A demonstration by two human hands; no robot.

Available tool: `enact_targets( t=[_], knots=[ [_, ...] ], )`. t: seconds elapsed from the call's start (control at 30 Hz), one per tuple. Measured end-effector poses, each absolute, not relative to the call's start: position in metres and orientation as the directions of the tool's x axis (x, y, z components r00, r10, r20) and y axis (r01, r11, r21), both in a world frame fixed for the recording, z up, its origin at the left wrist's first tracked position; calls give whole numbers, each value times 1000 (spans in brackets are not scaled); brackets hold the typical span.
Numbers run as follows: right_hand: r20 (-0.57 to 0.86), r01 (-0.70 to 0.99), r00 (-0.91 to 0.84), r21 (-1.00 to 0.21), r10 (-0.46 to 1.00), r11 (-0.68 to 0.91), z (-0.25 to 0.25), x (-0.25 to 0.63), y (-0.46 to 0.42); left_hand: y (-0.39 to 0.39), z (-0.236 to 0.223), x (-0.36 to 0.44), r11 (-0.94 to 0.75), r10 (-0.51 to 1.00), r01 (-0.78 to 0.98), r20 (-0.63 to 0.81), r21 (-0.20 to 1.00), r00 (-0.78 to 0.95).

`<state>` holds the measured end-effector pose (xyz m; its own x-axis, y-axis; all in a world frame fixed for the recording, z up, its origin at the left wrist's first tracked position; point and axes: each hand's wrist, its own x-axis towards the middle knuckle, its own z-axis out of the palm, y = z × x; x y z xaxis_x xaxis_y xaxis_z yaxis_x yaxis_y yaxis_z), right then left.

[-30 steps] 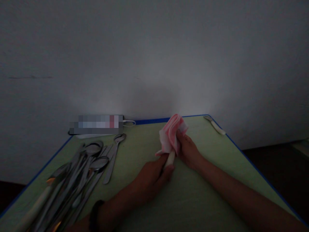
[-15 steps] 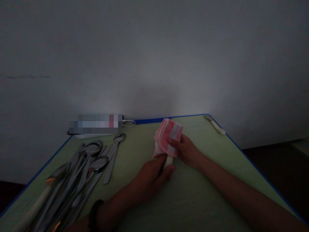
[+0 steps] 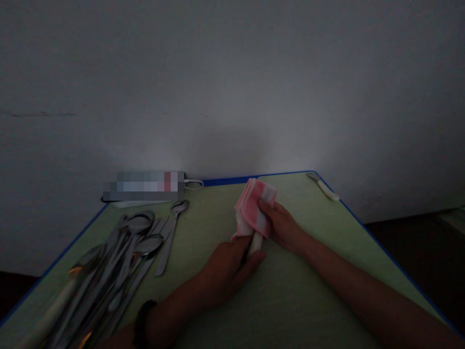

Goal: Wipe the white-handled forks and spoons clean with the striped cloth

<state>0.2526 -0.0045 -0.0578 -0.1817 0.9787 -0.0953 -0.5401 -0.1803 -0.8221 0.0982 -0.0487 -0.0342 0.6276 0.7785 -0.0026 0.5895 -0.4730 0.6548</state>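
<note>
My left hand is closed round the white handle of a utensil whose head is hidden inside a pink and white cloth. From the right, my right hand pinches the folded cloth over that hidden end, thumb on top. Both hands are just above the middle of the table. To the left of my left arm lies a pile of metal spoons and other cutlery, with one spoon at its right side.
A white-handled fork-like utensil lies at the table's far right corner. A pixelated object with a white cable stands at the far left edge. The green table has a blue rim and meets a grey wall.
The cloth and both hands have shifted slightly to the right. My right thumb has moved a little up on the cloth, whose folds look different. The cutlery pile is unchanged.
</note>
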Motion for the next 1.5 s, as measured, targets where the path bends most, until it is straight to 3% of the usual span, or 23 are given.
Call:
enact_targets(
  t=[0.53, 0.97, 1.37, 1.5],
  knots=[
    [-209, -581, -121, -778, 971, -239, -60, 255, -1, -48, -36, 99, -520, 769, 626, -1, 581, 639],
    [-90, -591, -212, -781, 973, -201, -53, 254, -4, -49, -33, 98, -534, 749, 645, -48, 547, 660],
    [-217, -565, -116, -788, 969, -244, -60, 256, -2, -48, -38, 97, -569, 743, 637, -8, 520, 669],
    [-242, -629, -139, -727, 960, -275, -53, 251, -2, -48, -37, 97, -560, 740, 631, -18, 536, 672]
  ],
)
